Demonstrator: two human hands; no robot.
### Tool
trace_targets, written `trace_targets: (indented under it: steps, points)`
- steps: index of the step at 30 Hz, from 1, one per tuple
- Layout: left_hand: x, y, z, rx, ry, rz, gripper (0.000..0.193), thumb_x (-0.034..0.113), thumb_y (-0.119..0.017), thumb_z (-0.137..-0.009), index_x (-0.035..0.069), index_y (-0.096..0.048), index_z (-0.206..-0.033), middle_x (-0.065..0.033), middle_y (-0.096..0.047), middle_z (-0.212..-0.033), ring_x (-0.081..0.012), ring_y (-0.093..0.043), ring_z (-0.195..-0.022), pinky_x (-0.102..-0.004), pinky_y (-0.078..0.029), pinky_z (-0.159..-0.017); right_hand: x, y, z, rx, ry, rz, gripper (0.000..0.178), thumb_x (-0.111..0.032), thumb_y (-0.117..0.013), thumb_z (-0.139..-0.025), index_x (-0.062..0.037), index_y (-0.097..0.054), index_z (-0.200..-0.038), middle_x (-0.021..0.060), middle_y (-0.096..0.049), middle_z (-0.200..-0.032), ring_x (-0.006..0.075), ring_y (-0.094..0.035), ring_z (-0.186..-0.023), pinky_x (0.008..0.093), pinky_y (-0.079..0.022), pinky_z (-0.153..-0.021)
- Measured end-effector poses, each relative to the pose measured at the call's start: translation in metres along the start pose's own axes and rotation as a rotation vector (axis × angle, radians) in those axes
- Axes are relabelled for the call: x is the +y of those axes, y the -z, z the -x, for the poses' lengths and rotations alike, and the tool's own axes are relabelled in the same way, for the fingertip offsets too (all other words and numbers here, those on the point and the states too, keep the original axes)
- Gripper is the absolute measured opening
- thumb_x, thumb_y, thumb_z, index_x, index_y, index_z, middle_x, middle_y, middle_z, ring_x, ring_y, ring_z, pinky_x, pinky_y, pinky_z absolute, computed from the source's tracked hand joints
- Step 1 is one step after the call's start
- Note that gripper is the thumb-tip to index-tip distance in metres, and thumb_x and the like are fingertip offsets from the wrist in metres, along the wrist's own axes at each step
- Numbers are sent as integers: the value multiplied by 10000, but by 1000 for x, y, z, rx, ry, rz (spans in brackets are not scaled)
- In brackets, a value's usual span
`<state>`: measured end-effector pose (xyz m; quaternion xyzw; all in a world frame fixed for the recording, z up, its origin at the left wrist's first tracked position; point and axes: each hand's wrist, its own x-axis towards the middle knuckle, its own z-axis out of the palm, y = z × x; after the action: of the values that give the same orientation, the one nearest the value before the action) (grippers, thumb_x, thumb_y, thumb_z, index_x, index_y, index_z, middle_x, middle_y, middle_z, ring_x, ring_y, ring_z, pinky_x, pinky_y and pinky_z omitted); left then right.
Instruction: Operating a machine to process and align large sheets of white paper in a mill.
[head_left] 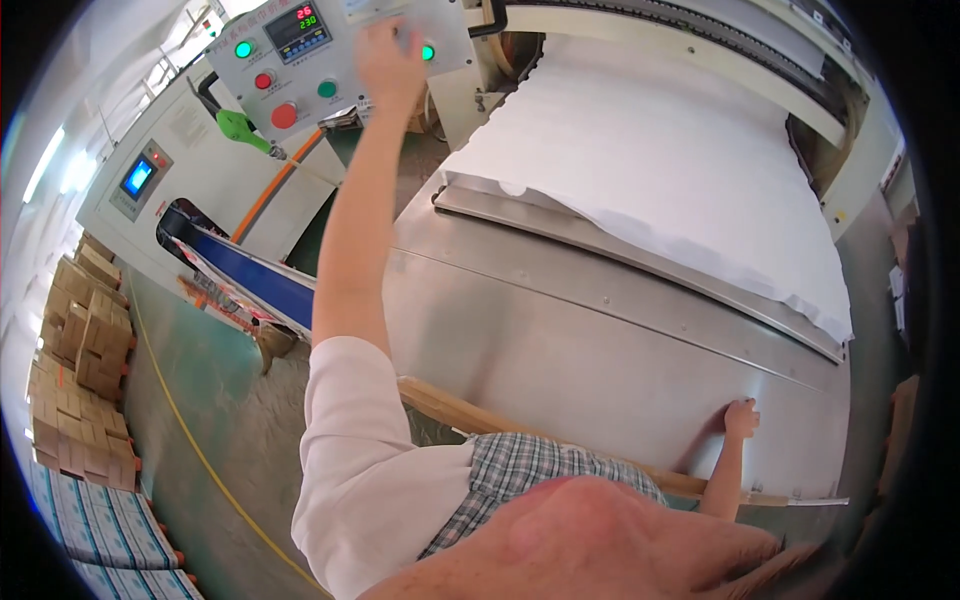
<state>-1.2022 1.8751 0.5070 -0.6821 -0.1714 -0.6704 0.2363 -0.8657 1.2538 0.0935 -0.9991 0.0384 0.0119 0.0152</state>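
The left hand (pixel 392 65) is blurred at the rigid-looking control panel (pixel 345 75), upper left, so I cannot tell its fingers' state; the right hand (pixel 741 417) seems loosely curled at the metal table (pixel 560 330), grip unclear; the white sheet (pixel 650 170) lies beyond, probably light, soft, easily creased, best taken by its loose front edge (pixel 700 252)

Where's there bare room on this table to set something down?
The metal table shows bare between the brown front rail and the metal bar, left of the right hand. Beyond the bar, a white sheet takes up the space. The control panel is crowded with buttons, and the left hand is over it.
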Motion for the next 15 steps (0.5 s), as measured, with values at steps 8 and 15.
trace_targets:
  steps: [8,15]
  points:
    - [-29,6,3,-40,163,-102,360,342,-716,-676,87,-589,-897,-89,-564,-865,-266,-550,-826,-364,-457,-706,-12,-11,22,211,10,101,382,-339,-432,-849,-134,-445,-1171,248,-431,-1133,354,-398,-1106,532,-368,-852]
    - [-32,4,4,-50,131,-118,336,312,-712,-680,105,-589,-914,-72,-567,-864,-256,-553,-822,-366,-458,-691,-6,-26,20,400,20,141,405,-361,-449,-837,-175,-454,-1197,230,-445,-1144,341,-396,-1119,539,-360,-845]
